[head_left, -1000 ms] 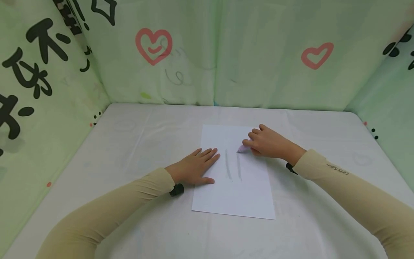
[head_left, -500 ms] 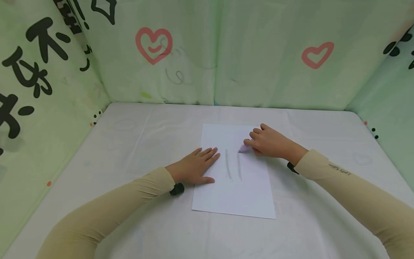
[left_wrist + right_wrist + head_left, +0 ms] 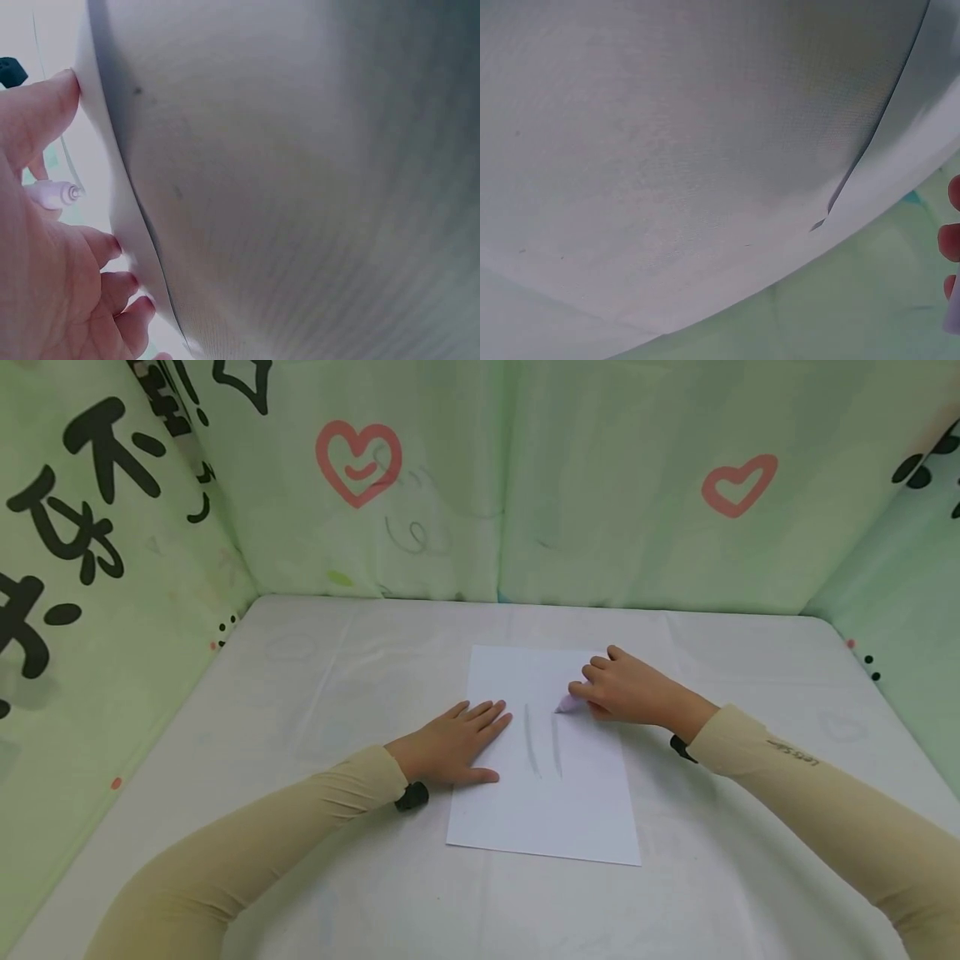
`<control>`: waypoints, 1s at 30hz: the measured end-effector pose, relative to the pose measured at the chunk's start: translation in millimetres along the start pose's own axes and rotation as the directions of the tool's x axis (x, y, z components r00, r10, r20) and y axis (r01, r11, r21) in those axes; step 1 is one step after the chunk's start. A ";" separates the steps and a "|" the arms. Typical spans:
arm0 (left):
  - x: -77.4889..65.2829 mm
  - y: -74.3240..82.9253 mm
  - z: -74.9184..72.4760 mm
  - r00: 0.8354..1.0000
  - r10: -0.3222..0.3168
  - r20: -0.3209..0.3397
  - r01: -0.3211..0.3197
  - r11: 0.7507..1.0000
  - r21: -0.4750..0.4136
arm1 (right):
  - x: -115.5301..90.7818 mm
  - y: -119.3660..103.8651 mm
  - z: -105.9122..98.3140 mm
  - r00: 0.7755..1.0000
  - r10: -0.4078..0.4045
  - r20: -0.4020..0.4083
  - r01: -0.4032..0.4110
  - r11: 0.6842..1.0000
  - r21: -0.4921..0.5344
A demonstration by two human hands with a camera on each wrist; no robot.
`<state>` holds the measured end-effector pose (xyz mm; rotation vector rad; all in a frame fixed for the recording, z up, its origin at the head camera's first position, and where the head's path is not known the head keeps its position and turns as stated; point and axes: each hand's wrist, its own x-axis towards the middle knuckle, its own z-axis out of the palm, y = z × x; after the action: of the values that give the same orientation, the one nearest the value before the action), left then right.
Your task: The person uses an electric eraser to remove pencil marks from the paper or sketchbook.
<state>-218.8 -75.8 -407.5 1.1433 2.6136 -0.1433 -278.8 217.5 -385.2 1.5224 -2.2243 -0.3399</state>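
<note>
White paper [image 3: 540,814] lies on the pale tabletop [image 3: 360,652], bearing 2 faint greyish strokes [image 3: 557,747], side by side and apart. We judge that the paper could slip or turn if our left hand [image 3: 453,747] eases off, since we see nothing else weighing down its left side. The lilac pen [image 3: 570,703] sits at the top of the right-hand stroke; a small wobble of the wrist could smear or double that stroke, and a loose hold could let the barrel roll. The tabletop looks faintly creased, so a fold under the paper might make the tip jump.

Our left hand lies flat over the paper's left edge, fingers straight and thumb spread away from them, gripping nothing. Our right hand [image 3: 628,689] reaches in over the upper right edge, fingers curled round the pen, whose tip points left and a little towards us. We cannot tell whether that tip touches the paper.
</note>
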 end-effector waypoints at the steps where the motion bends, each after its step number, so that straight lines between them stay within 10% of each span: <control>1: -0.1 0.1 -0.4 1.000 0.002 -0.001 -0.002 1.000 -0.004 | -0.7 0.1 -0.2 1.000 -0.002 -0.003 0.002 1.000 -0.001; 30: -0.7 -0.5 -1.5 1.000 0.007 -0.002 -0.007 1.000 -0.023 | -0.3 -1.6 -0.8 1.000 -0.002 -0.001 0.002 1.000 -0.029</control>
<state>-219.0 -76.3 -405.8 1.1453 2.6059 -0.1105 -277.0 217.2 -385.1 1.5097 -2.2080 -0.3703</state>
